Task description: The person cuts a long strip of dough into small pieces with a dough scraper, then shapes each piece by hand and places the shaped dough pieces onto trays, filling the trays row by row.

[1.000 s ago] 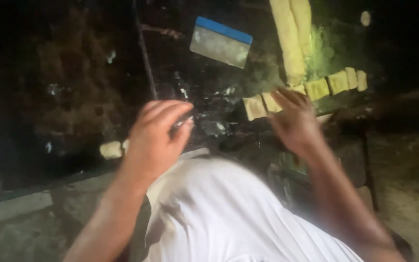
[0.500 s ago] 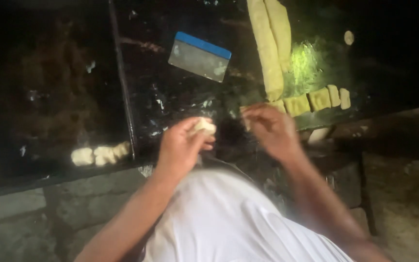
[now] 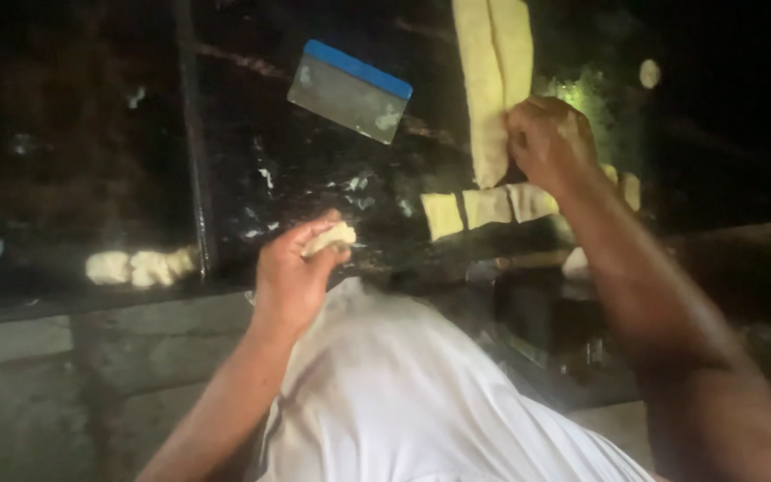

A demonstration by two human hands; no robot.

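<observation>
Dimly, left hand (image 3: 292, 277) has a closed grip on a dough piece (image 3: 330, 237); right hand (image 3: 548, 141) blurred, grip unclear.

Over a dark, glossy worktop (image 3: 314, 178), the left hand (image 3: 292, 277) pinches a small pale lump of dough (image 3: 330, 237) while the right hand (image 3: 551, 143) rests closed beside two long pale dough strips (image 3: 491, 80), above a row of cut square dough pieces (image 3: 484, 209), with a blue-handled metal scraper (image 3: 350, 91) lying nearby.
</observation>
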